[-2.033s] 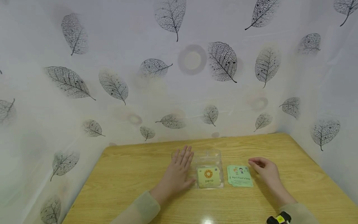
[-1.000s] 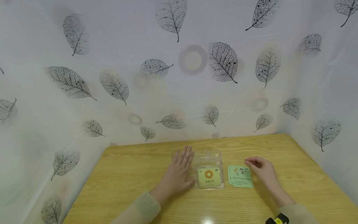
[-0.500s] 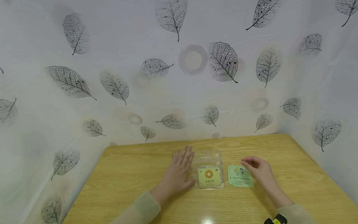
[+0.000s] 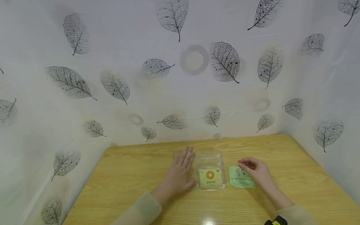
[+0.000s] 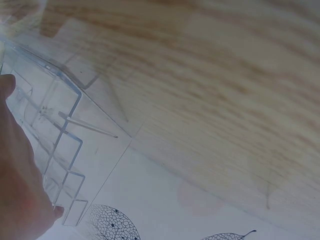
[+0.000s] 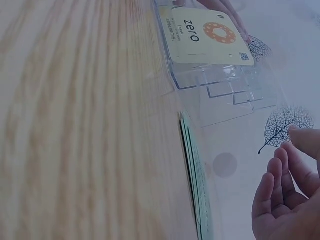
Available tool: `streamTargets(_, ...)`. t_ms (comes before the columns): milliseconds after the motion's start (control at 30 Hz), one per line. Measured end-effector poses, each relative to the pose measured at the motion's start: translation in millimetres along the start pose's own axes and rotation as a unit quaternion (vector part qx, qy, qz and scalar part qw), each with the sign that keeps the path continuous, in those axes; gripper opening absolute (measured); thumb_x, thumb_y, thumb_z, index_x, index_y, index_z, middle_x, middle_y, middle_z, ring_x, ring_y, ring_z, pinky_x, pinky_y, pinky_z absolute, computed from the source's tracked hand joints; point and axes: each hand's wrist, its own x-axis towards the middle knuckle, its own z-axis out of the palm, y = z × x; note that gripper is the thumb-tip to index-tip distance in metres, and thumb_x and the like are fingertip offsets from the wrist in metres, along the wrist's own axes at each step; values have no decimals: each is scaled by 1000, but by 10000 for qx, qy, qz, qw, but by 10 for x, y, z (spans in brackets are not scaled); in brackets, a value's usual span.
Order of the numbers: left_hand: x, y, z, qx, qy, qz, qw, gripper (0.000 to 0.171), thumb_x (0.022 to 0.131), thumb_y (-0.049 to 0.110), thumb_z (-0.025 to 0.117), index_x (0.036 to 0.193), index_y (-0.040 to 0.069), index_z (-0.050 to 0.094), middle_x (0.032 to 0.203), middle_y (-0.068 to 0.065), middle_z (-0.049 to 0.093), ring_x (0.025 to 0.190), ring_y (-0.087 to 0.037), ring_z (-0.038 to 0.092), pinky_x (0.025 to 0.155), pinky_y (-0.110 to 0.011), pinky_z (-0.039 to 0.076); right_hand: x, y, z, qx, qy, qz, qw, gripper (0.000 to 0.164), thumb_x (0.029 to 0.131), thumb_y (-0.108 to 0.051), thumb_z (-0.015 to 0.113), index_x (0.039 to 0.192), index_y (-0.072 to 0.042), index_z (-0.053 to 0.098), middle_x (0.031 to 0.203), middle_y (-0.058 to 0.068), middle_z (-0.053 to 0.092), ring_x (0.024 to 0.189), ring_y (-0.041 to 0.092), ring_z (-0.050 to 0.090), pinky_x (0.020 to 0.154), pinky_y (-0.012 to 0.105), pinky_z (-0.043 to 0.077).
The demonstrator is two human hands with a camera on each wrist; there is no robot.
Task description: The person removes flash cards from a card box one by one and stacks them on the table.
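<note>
A clear plastic card holder (image 4: 223, 175) with stepped compartments lies on the table. In its front compartment sits a stack of yellow cards (image 4: 210, 182), the top one reading "zero" under an orange ring. My left hand (image 4: 180, 175) rests with straight fingers on the holder's left part; the left wrist view shows the holder's clear stepped wall (image 5: 75, 145) beside that hand. To the right of the holder lies a small stack of green cards (image 4: 242, 183), "April Fool's Day" on top. Over its right edge hovers my right hand (image 4: 257, 170), fingers loosely bent and nothing between them.
The wooden table (image 4: 126, 184) reaches back to a pale curtain (image 4: 168, 93) printed with dark leaves. The curtain also runs along both sides. A black and yellow wrist device (image 4: 277, 220) shows at my right sleeve.
My right hand has moved left, from beside the green cards to over their right edge. The left hand, the holder and both card stacks have stayed put.
</note>
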Motion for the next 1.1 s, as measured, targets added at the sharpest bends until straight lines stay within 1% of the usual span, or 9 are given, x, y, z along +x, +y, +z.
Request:
streamTargets(233,-3,1,-2,-19,19,2,10000,103,101,80,30,171,5,13,180,-17,3,168,-33,6,137,-47,17,-20,-58,24,83,-69,-60,9999,25,100,-17,75,117,2,75,102,3,76,85,-6,62,78,16,56)
streamTargets(333,-7,-1,-6,-11,60,10,10000,103,101,80,30,171,5,14,180,-17,4,168,-33,7,137,-47,18,-32,-75,35,78,-155,-59,9998,26,101,-18,75,119,1,74,106,6,76,86,-7,62,80,16,56)
streamTargets(467,-6,0,-14,-6,24,6,10000,103,101,80,29,171,5,13,180,-16,3,168,-33,7,137,-47,18,-32,-95,60,202,-249,-71,9995,28,100,-18,75,120,2,73,110,11,76,88,-6,63,81,16,57)
streamTargets(633,-2,5,-23,-7,-81,-1,10000,103,102,80,27,171,5,11,180,-16,2,168,-33,4,137,-46,18,-19,-109,98,295,-255,-176,9991,25,99,-14,75,119,3,73,106,9,76,85,-4,64,80,16,58)
streamTargets(867,-3,3,-18,-14,-46,-5,10000,103,101,80,28,171,6,12,180,-16,2,168,-33,5,137,-47,18,-46,-131,151,405,-322,-268,9983,25,98,-12,76,118,3,74,105,10,76,85,-5,63,79,18,57)
streamTargets(1100,-4,2,-11,-70,-14,-11,10000,103,102,79,28,171,5,10,180,-16,1,168,-33,4,137,-47,17,-55,-172,205,590,-378,-302,9971,23,98,-10,76,117,3,74,103,7,76,85,-5,64,78,18,57)
